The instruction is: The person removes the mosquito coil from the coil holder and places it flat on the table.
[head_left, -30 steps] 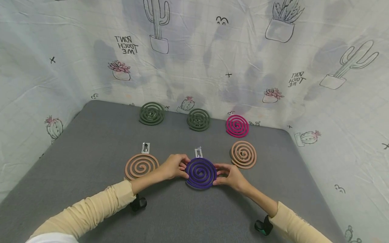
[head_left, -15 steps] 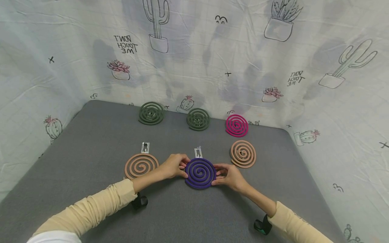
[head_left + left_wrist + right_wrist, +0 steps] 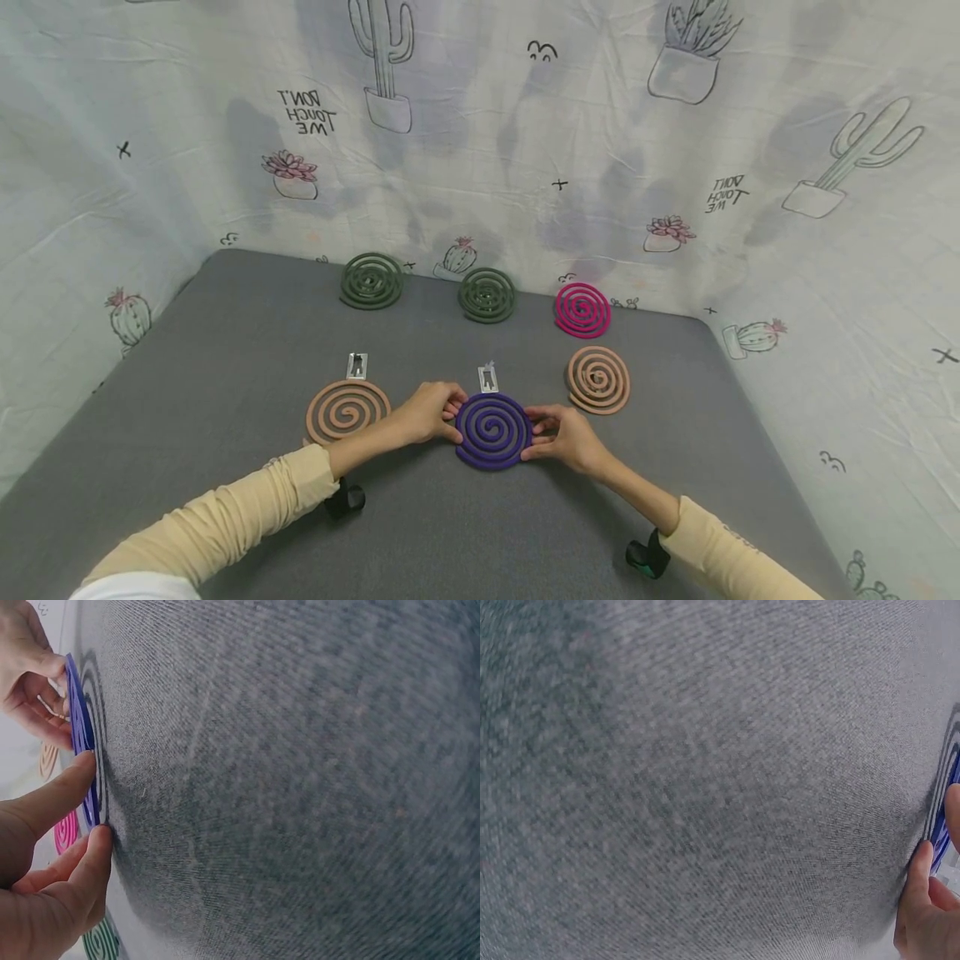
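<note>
A purple mosquito coil (image 3: pixel 492 430) lies flat between both hands at the front middle of the table. My left hand (image 3: pixel 429 412) pinches its left edge between thumb and fingers, while my right hand (image 3: pixel 572 437) grips the right edge. In the left wrist view, the purple coil (image 3: pixel 84 735) appears edge-on, a small gap and shadow between it and the cloth. Just behind it lies a small metal coil stand (image 3: pixel 488 388). A tan coil (image 3: pixel 348 412), partly covered by my left forearm, sits to the left with another metal stand (image 3: pixel 357 374) behind it.
Farther back lie two dark green coils (image 3: pixel 371 282) (image 3: pixel 487 296) and a pink coil (image 3: pixel 582 310). Another tan coil (image 3: pixel 598 379) is beyond my right hand. The grey table (image 3: pixel 465 533) ends against a cactus-printed cloth (image 3: pixel 480 108) behind and at the sides.
</note>
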`<move>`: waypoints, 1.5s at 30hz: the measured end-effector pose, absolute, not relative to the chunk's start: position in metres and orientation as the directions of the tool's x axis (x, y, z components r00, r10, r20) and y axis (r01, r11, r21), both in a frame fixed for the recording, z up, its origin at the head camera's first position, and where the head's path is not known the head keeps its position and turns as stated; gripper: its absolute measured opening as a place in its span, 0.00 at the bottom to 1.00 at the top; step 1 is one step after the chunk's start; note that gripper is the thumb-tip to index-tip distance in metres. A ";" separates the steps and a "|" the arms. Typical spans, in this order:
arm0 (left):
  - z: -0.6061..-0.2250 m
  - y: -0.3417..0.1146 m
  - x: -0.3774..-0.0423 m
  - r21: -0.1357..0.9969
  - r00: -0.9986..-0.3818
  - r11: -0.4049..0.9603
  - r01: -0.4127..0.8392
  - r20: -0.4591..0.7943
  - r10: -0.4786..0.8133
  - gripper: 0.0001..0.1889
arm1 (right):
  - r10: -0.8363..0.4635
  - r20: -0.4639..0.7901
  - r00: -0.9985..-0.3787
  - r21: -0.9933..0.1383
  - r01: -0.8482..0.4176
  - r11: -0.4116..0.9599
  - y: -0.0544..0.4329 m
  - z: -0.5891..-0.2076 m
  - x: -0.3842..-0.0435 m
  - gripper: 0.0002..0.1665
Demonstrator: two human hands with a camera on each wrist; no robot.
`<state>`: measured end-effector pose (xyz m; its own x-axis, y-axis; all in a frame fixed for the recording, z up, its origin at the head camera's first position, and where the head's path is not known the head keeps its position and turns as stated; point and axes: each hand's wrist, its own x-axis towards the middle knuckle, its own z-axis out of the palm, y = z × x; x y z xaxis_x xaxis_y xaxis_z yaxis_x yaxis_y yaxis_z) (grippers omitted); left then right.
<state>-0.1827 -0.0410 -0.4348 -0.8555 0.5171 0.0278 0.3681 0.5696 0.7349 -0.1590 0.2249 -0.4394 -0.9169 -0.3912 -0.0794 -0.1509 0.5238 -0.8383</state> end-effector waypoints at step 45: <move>-0.433 -0.032 -0.178 0.678 -0.856 0.603 0.420 0.076 0.511 0.24 | -0.433 -0.018 -0.901 -0.749 -0.274 0.603 0.225 -0.438 -0.163 0.37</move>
